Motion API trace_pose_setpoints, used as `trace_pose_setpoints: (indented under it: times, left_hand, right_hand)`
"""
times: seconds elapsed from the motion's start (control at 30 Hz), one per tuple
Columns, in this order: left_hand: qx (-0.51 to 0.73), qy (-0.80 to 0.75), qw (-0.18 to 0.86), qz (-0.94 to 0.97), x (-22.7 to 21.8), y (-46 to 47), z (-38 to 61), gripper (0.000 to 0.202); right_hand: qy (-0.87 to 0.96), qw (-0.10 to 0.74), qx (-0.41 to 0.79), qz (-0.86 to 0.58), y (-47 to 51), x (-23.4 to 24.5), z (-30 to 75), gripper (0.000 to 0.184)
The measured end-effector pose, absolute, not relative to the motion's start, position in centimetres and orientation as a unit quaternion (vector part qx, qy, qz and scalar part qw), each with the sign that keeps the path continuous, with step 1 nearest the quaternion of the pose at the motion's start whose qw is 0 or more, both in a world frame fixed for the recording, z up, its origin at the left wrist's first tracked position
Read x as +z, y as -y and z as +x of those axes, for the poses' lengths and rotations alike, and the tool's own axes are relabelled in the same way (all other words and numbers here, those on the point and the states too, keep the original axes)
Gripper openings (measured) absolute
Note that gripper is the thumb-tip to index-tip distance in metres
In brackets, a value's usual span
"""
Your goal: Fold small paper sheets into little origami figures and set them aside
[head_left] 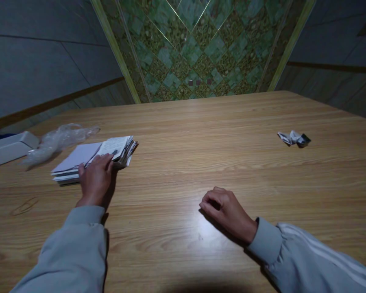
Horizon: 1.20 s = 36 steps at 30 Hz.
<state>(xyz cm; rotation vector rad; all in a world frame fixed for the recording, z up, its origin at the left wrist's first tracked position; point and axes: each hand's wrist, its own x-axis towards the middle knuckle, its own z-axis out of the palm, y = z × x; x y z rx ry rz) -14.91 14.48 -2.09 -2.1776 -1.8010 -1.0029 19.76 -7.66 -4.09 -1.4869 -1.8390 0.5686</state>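
A stack of paper sheets [79,158] lies on the wooden table [201,134] at the left. My left hand [95,179] rests on the stack's near edge, fingers stretched onto the top printed sheet. My right hand [227,211] lies on the bare table nearer the middle, fingers curled loosely under with nothing visible in them. Both arms wear light grey sleeves.
A crumpled clear plastic wrapper [57,140] lies behind the stack. A white box [9,148] sits at the far left edge. A small folded paper piece [294,138] lies at the right. A green patterned panel [198,49] rises behind the table.
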Motion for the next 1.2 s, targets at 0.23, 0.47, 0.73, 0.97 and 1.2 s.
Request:
trace_pose_setpoints:
  times: [0.23,0.47,0.73,0.97,1.2]
  left_hand:
    - [-0.315,0.616,0.108,-0.714,-2.5,-14.2,-15.6,0.019]
    - [-0.302,0.652,0.133,-0.682,-2.2,-13.6,-15.8,0.031]
    - [-0.323,0.685,0.120,-0.642,-1.9,-13.7,-16.0,0.029]
    - [-0.314,0.688,0.116,-0.644,-1.6,-13.3,-15.8,0.036]
    - [-0.368,0.688,0.113,-0.616,-2.0,-13.8,-16.0,0.031]
  right_hand:
    - [0.708,0.357,0.220,-0.568,7.9,-4.0,19.8,0.019]
    - [0.701,0.350,0.237,-0.575,7.9,-3.9,19.8,0.018]
    - [0.699,0.358,0.240,-0.570,7.7,-4.0,19.7,0.019]
    - [0.703,0.362,0.236,-0.565,7.8,-4.1,19.8,0.020]
    - [0.701,0.363,0.241,-0.564,7.8,-3.9,19.8,0.020]
